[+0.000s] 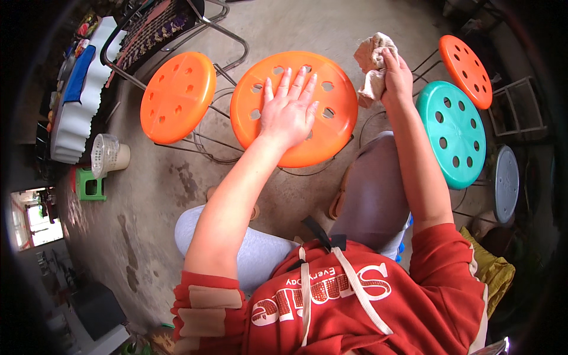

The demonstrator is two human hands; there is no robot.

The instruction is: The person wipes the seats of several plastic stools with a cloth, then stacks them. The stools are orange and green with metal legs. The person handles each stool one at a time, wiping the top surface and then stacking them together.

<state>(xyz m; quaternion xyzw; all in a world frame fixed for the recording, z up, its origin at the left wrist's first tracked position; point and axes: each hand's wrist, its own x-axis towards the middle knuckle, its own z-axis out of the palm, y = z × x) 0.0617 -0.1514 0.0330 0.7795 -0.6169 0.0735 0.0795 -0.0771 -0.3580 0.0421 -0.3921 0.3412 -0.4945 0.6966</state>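
Observation:
My left hand [288, 108] lies flat, palm down and fingers spread, on the seat of an orange plastic stool [328, 137] straight in front of me. That seat has a ring of cut-out holes, some hidden under my hand. In my right hand [396, 80] is a crumpled beige cloth [372, 66], pinched between thumb and fingers and raised near the right edge of the orange seat. A teal round stool [452, 135] with round holes stands beside my right forearm. A smaller-looking orange stool [177, 97] is to the left, its seat tilted in the view.
Another orange stool [466, 71] and a grey round stool [506, 184] stand at the far right. At the left are a metal-framed chair [222, 26], a beige bucket [120, 157] with a clear basket, and a green plastic stool [91, 184]. A yellow cloth [492, 270] lies lower right.

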